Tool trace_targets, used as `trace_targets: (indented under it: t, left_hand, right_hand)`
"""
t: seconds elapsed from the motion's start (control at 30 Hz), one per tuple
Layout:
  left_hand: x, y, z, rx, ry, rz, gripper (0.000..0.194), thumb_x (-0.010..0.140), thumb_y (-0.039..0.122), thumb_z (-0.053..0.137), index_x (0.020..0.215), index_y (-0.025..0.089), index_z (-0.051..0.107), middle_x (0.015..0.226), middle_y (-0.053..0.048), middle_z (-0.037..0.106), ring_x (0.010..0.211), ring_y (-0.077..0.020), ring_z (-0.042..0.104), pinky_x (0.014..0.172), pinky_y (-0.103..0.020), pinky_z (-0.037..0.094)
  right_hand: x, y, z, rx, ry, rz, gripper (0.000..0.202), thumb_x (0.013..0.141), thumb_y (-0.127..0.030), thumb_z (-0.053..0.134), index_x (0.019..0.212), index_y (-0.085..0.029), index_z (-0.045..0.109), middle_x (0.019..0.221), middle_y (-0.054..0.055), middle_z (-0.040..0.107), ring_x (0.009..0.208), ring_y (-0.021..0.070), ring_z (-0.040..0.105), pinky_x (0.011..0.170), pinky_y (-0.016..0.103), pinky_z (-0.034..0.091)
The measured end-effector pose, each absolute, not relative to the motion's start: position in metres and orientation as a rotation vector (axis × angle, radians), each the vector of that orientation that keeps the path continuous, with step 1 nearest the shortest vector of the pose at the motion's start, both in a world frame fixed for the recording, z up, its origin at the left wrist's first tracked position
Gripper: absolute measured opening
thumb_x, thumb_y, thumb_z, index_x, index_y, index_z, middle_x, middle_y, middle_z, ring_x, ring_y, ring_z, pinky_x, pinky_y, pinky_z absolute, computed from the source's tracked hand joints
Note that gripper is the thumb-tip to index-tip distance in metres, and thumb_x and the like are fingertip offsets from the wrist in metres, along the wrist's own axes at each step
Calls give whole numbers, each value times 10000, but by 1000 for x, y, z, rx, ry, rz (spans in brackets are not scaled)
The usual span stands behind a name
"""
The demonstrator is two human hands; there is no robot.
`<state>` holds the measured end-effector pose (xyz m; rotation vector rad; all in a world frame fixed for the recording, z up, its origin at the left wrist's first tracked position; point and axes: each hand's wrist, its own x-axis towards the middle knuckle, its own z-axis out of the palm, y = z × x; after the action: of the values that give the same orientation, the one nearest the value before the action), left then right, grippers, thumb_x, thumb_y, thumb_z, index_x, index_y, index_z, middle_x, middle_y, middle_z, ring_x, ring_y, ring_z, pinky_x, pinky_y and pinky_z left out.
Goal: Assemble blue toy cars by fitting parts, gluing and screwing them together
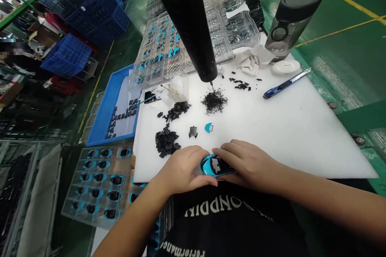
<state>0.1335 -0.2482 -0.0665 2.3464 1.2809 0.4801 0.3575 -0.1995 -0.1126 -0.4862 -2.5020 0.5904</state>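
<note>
A small blue and black toy car (208, 166) is held between both hands at the near edge of the white work board. My left hand (185, 168) grips its left end, thumb below and fingers above. My right hand (245, 162) closes over its right end and hides much of it. Just beyond lie a blue curved part (208, 127) and a black part with small legs (193, 131). A black electric screwdriver (199, 36) hangs from above, its bit over a heap of tiny black screws (214, 101).
Piles of black parts (166, 141) lie to the left, beside a blue tray (105, 100). Compartment trays (163, 48) stand behind the board. A tray of car bodies (99, 184) sits at lower left. On the right are a blue utility knife (286, 83) and a bottle (291, 20).
</note>
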Motion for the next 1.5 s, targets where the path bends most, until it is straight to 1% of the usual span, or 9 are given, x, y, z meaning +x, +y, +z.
trace_targets:
  t: [0.17,0.27,0.37,0.47,0.67,0.97,1.33,1.43,1.5]
  left_hand:
    - [131,-244,-69,2389,1199,412,602,778,751,507,890,165,586,689,-29,594,604,-166,556,553,-275,411]
    - [129,-243,-71,2374,1157,390,621,773,759,497,903,158,587,692,-32,588,611,-164,551,556,-271,401]
    - [130,-243,-73,2436,1145,481,602,799,743,472,872,155,581,647,-27,575,572,-156,529,535,-270,386]
    - [132,-244,-73,2477,1148,552,594,816,734,451,852,155,579,618,-27,575,553,-155,533,530,-271,394]
    - [135,-245,-71,2470,1183,499,606,818,733,460,899,146,589,646,-36,600,566,-163,555,531,-277,417]
    - [137,-248,-74,2547,1162,589,532,900,640,426,828,138,587,608,-37,575,542,-153,528,513,-282,407]
    - [138,-249,-73,2551,1173,588,526,919,605,421,890,111,599,653,-67,612,582,-171,572,533,-290,434]
    - [137,-248,-73,2515,1185,575,533,900,626,441,899,117,602,657,-58,613,586,-169,576,541,-287,434]
    - [136,-249,-72,2436,1202,563,577,862,680,452,920,127,608,680,-53,618,606,-167,581,561,-285,439]
  right_hand:
    - [359,-199,-111,-417,-2527,567,479,982,-511,430,1190,-100,560,882,130,630,748,240,579,656,371,482]
    - [359,-199,-112,-400,-2514,570,474,983,-499,437,1188,-89,556,895,133,630,757,242,580,658,372,482]
    - [359,-200,-112,-390,-2506,574,481,981,-504,438,1176,-80,554,908,137,636,763,247,583,657,376,485]
    - [359,-199,-113,-399,-2512,578,491,979,-525,424,1168,-92,557,913,131,641,763,242,586,662,373,487]
    - [359,-200,-114,-394,-2527,534,500,977,-525,431,1173,-81,552,915,134,642,764,243,589,656,366,482]
    - [360,-201,-113,-376,-2477,505,506,975,-514,447,1164,-57,551,883,124,627,748,229,577,642,352,475]
    - [359,-199,-112,-357,-2448,516,503,980,-490,446,1164,-37,566,868,129,630,724,232,560,642,354,474]
    - [359,-199,-112,-359,-2441,530,506,971,-500,462,1149,-40,575,862,127,632,717,232,560,641,354,479]
    - [358,-199,-112,-368,-2435,531,512,964,-508,473,1140,-39,581,854,126,633,708,229,559,634,351,481]
